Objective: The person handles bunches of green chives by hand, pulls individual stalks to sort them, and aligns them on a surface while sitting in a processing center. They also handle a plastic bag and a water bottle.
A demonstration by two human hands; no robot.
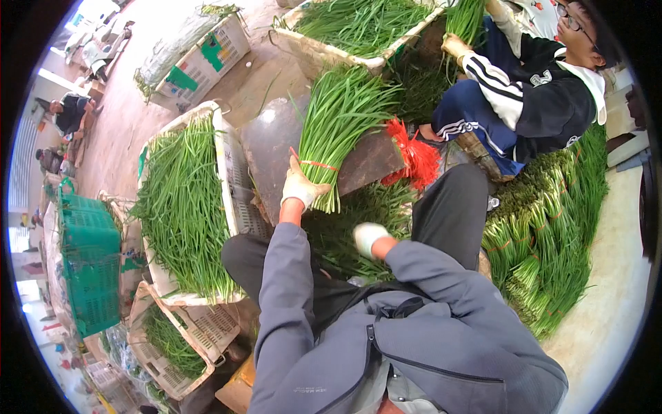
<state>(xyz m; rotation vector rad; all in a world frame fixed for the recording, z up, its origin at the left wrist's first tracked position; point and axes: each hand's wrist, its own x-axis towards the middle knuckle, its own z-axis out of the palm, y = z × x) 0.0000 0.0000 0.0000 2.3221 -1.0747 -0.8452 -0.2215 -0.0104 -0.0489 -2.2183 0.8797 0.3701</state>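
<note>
My gloved left hand [303, 188] is closed on a bunch of long green leafy stalks [345, 124] with a red band round it. The bunch lies over a dark, worn board [269, 152]. A pile of red ties [414, 155] hangs at the board's right end. My gloved right hand [371, 240] is lower, near my right knee, apart from the bunch and above loose greens [362, 214]; its fingers are too blurred to read.
White crates of greens [179, 207] stand left and at the top [358, 27], with green crates [86, 255] farther left. Banded bunches [538, 248] are piled at my right. A co-worker [517, 103] sits at upper right holding greens; other people [69, 110] are at far left.
</note>
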